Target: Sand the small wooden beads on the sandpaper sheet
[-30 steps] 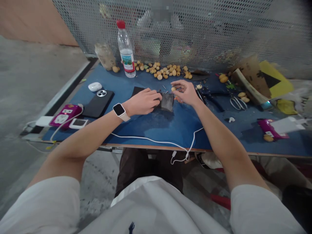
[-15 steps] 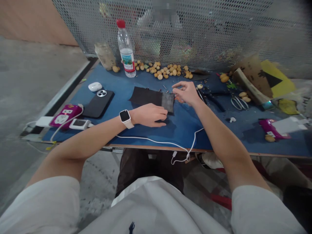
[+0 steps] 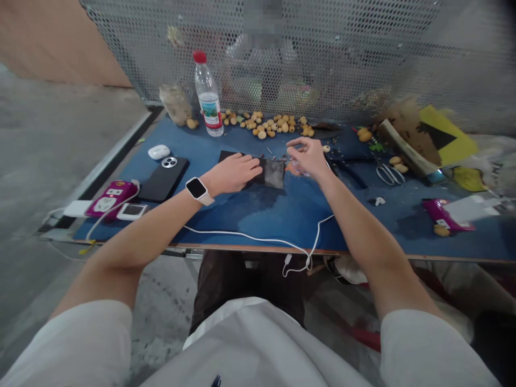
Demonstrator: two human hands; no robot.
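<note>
My left hand lies across a flat black sheet, its fingers stretched out over the top. The sheet's right end is a greyish, dusty-looking patch, just past my fingertips. A white smartwatch is on my left wrist. My right hand is raised to the right of the sheet, thumb and index finger bent toward each other in a pinch; anything between them is too small to make out. Under it lies a crumpled clear wrapper with orange bits. Small nail-like pieces lie behind the sheet.
Along the back mesh panel stand a water bottle and a row of round tan balls. Phone, earbud case and purple power strip sit left. Black-handled pliers, scissors and a cardboard box lie right.
My left hand has moved left and away from me, uncovering the grey end and covering the black part. My right hand keeps its pinch near the wrapper. The view has tilted slightly.
</note>
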